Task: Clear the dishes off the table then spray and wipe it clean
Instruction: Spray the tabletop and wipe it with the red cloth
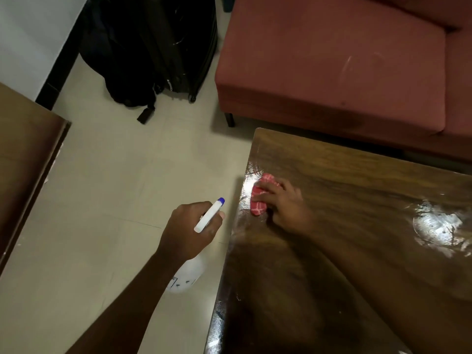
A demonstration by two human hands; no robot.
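Red checked cloth (259,200) sits bunched under the right hand (283,205) at the wooden desk's (357,213) left edge; left hand (189,231) grips a white spray bottle (201,241) at centre frame.

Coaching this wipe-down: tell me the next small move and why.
Probably drag the cloth rightward across the table toward the wet patch. The right hand holds the cloth at the left edge, the patch shines with streaks, and the left hand holds the bottle over the floor.
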